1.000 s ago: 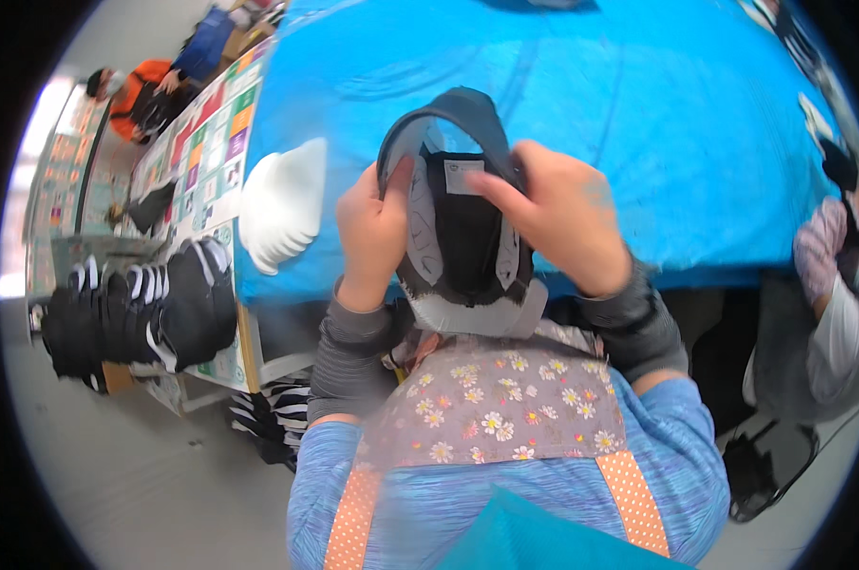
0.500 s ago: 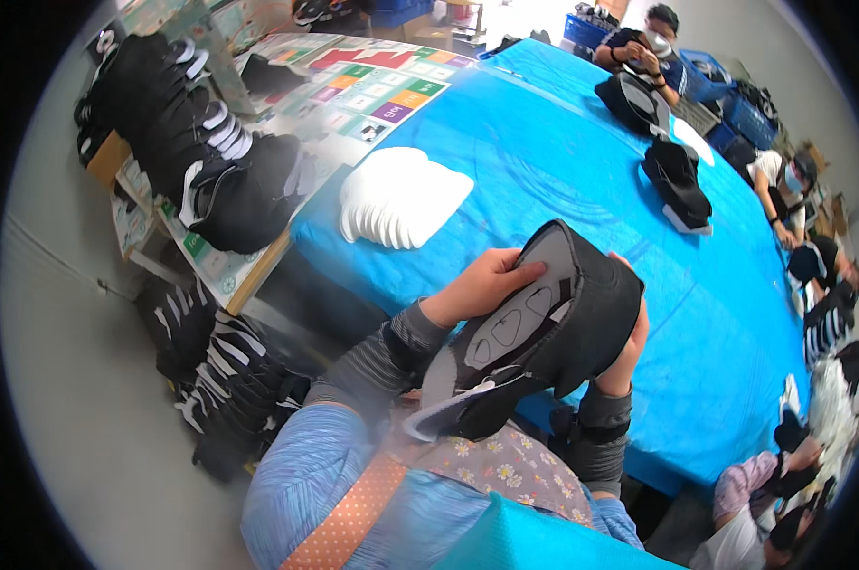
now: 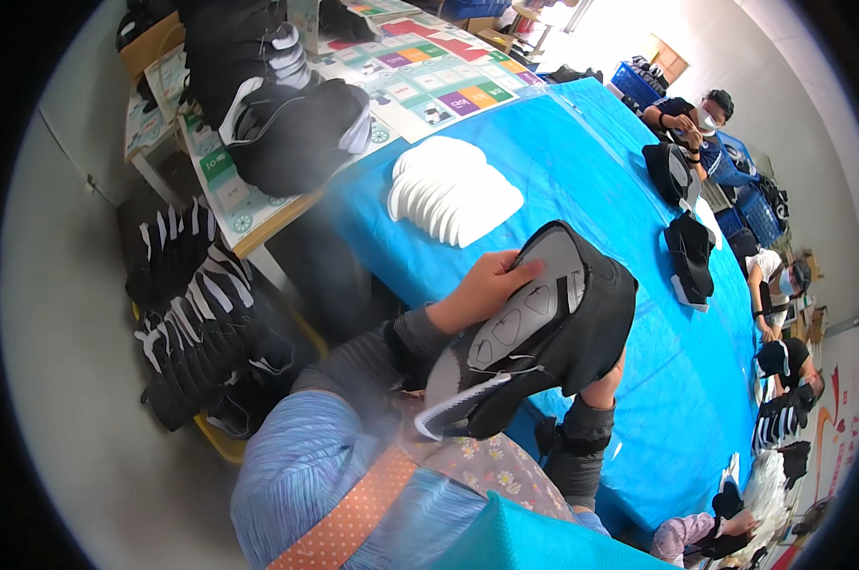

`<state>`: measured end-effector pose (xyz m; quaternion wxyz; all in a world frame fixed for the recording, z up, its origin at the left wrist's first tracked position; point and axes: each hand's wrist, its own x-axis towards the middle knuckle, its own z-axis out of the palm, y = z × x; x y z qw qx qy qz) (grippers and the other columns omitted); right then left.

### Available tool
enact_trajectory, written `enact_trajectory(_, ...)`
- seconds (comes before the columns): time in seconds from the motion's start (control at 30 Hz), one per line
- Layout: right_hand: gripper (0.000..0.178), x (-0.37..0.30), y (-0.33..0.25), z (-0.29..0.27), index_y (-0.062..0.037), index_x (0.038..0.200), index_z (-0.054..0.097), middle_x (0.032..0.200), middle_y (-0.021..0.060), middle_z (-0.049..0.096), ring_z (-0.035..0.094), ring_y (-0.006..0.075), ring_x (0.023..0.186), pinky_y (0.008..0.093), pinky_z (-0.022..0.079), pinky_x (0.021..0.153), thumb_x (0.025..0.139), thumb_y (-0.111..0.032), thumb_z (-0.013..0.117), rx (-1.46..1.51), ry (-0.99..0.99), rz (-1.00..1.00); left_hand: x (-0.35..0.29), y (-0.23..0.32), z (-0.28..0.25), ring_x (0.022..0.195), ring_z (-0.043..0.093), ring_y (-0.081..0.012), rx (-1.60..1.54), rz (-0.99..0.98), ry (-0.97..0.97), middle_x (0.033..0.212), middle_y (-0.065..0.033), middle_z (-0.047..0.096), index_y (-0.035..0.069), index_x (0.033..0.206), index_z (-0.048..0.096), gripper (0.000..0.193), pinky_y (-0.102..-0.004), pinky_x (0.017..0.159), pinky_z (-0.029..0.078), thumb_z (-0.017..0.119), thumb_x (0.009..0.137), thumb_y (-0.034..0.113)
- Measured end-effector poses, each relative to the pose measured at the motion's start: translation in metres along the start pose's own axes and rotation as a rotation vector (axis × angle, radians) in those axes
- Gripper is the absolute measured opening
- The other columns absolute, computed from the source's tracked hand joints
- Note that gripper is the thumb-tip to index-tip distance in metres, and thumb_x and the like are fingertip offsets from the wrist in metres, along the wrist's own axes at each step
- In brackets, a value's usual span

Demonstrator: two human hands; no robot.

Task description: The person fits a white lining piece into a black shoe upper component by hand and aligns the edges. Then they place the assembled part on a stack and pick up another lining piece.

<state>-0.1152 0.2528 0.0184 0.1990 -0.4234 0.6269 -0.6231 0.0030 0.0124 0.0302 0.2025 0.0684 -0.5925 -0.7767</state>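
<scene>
Between my two hands is an unfinished black cap (image 3: pixel 595 328), tilted so that its grey inside faces me. Stitched outlines of rounded shapes show on the grey lining, and a loose thread hangs near a white ridged edge at its lower end. My left hand (image 3: pixel 486 290) is closed on the upper left rim, thumb pressed on the lining and fingers behind. On the far side my right hand (image 3: pixel 605 382) supports the cap from the right; its fingers are mostly hidden. Just beyond lies a fanned stack of white curved visor pieces (image 3: pixel 453 195).
A blue-covered table (image 3: pixel 429 275) spreads ahead. Black caps fill the patterned table (image 3: pixel 306 204) at left, with more in a yellow basket (image 3: pixel 222 442) on the floor. Other black caps (image 3: pixel 690 252) lie across the blue table, where several co-workers (image 3: pixel 690 128) sit.
The view has swung, shifting the left table, the white stack and the cap basket within it. Both hands keep hold of the cap, which has turned slightly; less of my right hand shows.
</scene>
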Motion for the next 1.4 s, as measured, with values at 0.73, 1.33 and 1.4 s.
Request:
enact_trajectory(0.73,0.057,0.167,-0.162,0.141,0.0032,0.136,0.051,0.106,0.0049,0.065,0.063,0.0112,0.082,0.0264,0.053,0.066,0.092,-0.026,0.073,-0.004,-0.490,-0.083,-0.074,0.122,-0.161,0.118,0.061,-0.0370,1.044,1.174,0.684,0.130,-0.0200,0.062,0.002,0.127,0.060,0.044,-0.0430,0.100,0.049,0.071,0.089,0.021)
enact_trajectory(1.33,0.032,0.354,-0.153,0.364,-0.0043,0.105,0.064,0.105,0.0184,0.061,0.061,0.0390,0.102,0.0444,0.049,0.087,0.099,-0.035,0.057,-0.630,-0.432,-0.912,-0.050,0.056,-0.342,0.129,0.047,-0.0273,0.685,0.652,1.139,0.139,-0.0218,0.047,-0.004,0.146,0.033,0.100,-0.0390,0.109,0.037,0.090,0.070,0.029)
enact_trajectory(1.4,0.036,0.356,-0.147,0.381,-0.0036,0.114,0.064,0.110,0.0175,0.061,0.061,0.0387,0.105,0.0423,0.048,0.092,0.100,-0.035,0.055,-0.662,-0.510,-0.886,-0.049,0.052,-0.342,0.131,0.046,-0.0267,0.742,0.682,1.173,0.142,-0.0230,0.045,-0.003,0.148,0.031,0.101,-0.0384,0.112,0.034,0.089,0.071,0.027)
